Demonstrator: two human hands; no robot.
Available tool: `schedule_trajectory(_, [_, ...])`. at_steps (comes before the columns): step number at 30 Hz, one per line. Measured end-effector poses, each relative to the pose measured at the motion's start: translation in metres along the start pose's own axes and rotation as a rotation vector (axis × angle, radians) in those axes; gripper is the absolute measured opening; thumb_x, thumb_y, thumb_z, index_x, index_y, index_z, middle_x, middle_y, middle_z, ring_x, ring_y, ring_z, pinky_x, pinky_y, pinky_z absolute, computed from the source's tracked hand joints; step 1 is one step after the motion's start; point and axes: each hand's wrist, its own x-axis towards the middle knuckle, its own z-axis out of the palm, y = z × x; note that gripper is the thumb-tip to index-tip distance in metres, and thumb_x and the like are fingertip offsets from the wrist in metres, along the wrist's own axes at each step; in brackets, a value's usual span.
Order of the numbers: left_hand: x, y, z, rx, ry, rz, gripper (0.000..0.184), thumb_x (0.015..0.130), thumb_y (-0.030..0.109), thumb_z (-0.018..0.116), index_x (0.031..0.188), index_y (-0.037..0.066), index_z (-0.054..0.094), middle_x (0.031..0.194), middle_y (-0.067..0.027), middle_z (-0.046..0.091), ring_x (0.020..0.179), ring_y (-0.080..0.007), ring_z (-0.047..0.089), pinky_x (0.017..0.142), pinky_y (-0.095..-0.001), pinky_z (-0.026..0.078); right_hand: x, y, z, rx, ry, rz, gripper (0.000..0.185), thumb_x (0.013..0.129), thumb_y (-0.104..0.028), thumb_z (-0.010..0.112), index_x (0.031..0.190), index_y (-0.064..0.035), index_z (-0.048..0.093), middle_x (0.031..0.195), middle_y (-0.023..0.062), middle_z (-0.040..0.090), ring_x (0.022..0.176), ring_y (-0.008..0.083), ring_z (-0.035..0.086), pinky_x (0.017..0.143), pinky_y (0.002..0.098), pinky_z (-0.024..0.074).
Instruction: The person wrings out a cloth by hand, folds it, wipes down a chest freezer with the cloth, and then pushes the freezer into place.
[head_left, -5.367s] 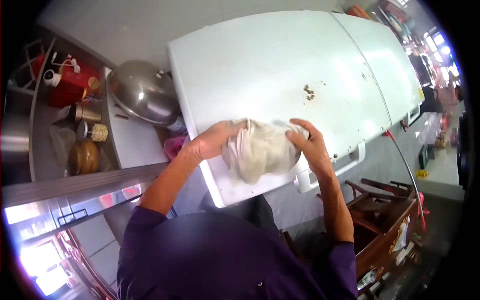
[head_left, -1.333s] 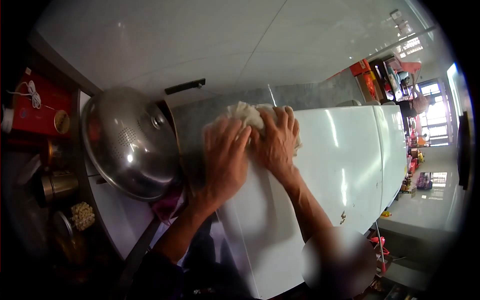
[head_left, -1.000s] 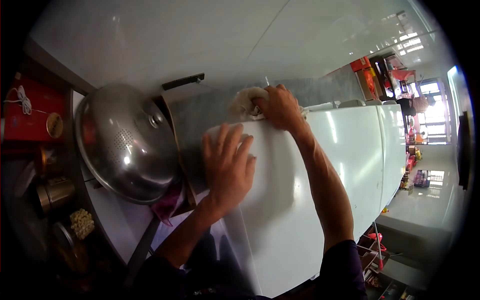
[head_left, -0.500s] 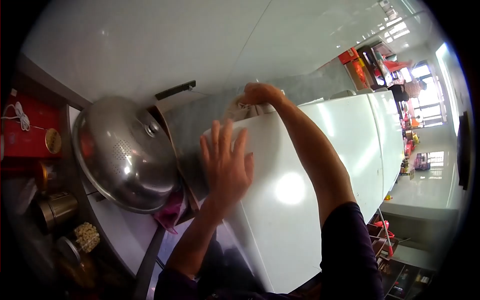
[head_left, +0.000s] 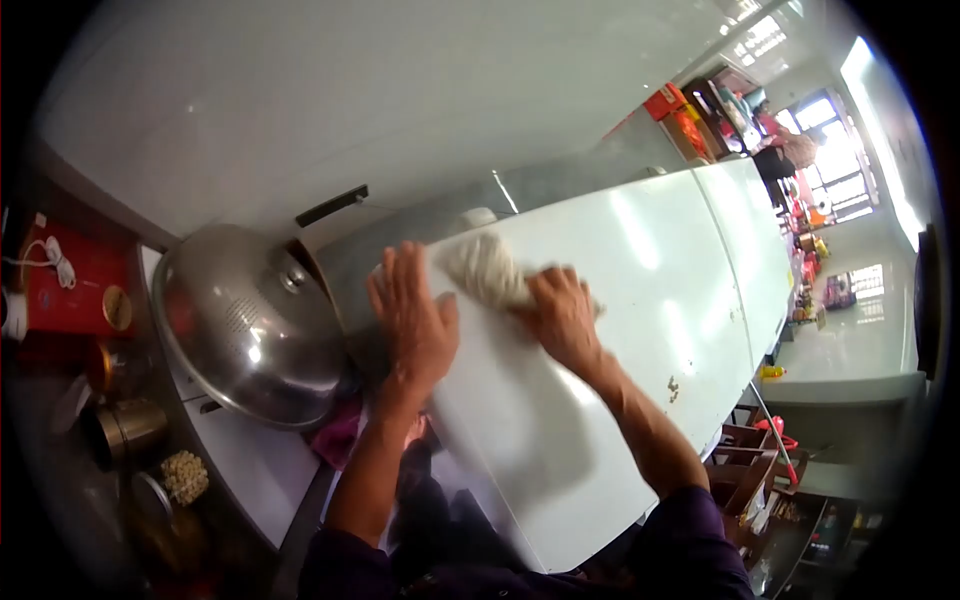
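A bunched, off-white cloth [head_left: 482, 268] is on the white tabletop [head_left: 650, 310], close to its far left corner. My right hand [head_left: 563, 318] is closed around one end of it, and the rest is spread out to the left, a little blurred. At the table's left edge is my left hand [head_left: 412, 325], its fingers stretched out and nothing in it. I cannot tell whether its palm presses on the edge. Small brown crumbs [head_left: 673, 387] lie on the tabletop, right of my right hand.
On the left stands a large domed steel lid [head_left: 250, 330], with purple fabric [head_left: 338, 432] beside it. A red box [head_left: 80, 285], a metal canister [head_left: 130, 428] and a pale heap of nuts or beans [head_left: 184, 477] sit further left. A person [head_left: 795, 150] is far off at the right.
My right hand has come back from beyond the table's far edge, bringing the cloth onto the top. My left hand has shifted slightly left. The view has turned a little, showing the crumbs.
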Motion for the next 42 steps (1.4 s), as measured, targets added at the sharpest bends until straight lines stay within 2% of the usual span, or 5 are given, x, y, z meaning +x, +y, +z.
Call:
schedule_trajectory(12, [-0.002, 0.002, -0.003, -0.034, -0.072, -0.073, 0.064, 0.097, 0.008, 0.046, 0.156, 0.002, 0.021, 0.158, -0.0244, 0.028, 0.15, -0.0425, 0.019, 0.122, -0.0558, 0.013, 0.074, 0.031, 0.034, 0.147, 0.425, -0.111, 0.051, 0.074, -0.026, 0.081, 0.12, -0.0123, 0.064, 0.12, 0.0137, 0.058, 0.12, 0.0354, 0.047, 0.105, 0.0492, 0.0344])
schedule_trajectory(27, [0.005, 0.013, -0.006, 0.086, -0.138, -0.061, 0.047, 0.096, 0.002, 0.039, 0.143, -0.002, 0.045, 0.156, -0.0221, 0.034, 0.149, -0.0433, 0.022, 0.12, -0.0547, 0.019, 0.113, 0.377, -0.024, -0.227, 0.544, 0.929, 0.036, 0.091, -0.033, 0.06, 0.122, -0.0149, 0.066, 0.119, 0.0185, 0.061, 0.116, 0.0387, 0.054, 0.097, 0.0516, 0.0438])
schedule_trajectory(35, [-0.002, 0.006, -0.001, 0.132, -0.102, 0.021, 0.046, 0.1, 0.006, 0.038, 0.145, 0.001, 0.044, 0.157, -0.0185, 0.034, 0.149, -0.0398, 0.023, 0.119, -0.0527, 0.022, 0.023, 0.149, 0.007, 0.009, 0.516, 0.322, 0.04, 0.075, -0.032, 0.077, 0.104, -0.0072, 0.067, 0.106, 0.017, 0.062, 0.108, 0.0361, 0.054, 0.091, 0.0491, 0.0422])
schedule_trajectory(38, [-0.002, 0.002, -0.002, 0.131, -0.087, 0.066, 0.046, 0.099, 0.005, 0.04, 0.145, 0.001, 0.044, 0.155, -0.0203, 0.035, 0.148, -0.0406, 0.025, 0.119, -0.0521, 0.023, -0.064, 0.047, 0.015, 0.181, 0.425, 0.124, 0.057, 0.069, -0.033, 0.083, 0.119, -0.0121, 0.065, 0.115, 0.0151, 0.056, 0.116, 0.0348, 0.049, 0.099, 0.0503, 0.0391])
schedule_trajectory(42, [-0.004, -0.011, 0.002, 0.167, -0.096, 0.111, 0.046, 0.101, 0.006, 0.038, 0.147, 0.002, 0.041, 0.155, -0.0229, 0.033, 0.147, -0.0412, 0.025, 0.12, -0.0508, 0.023, -0.131, 0.065, 0.024, 0.196, 0.424, -0.038, 0.056, 0.074, -0.031, 0.079, 0.126, -0.0162, 0.065, 0.119, 0.0146, 0.055, 0.122, 0.0335, 0.047, 0.104, 0.0522, 0.0363])
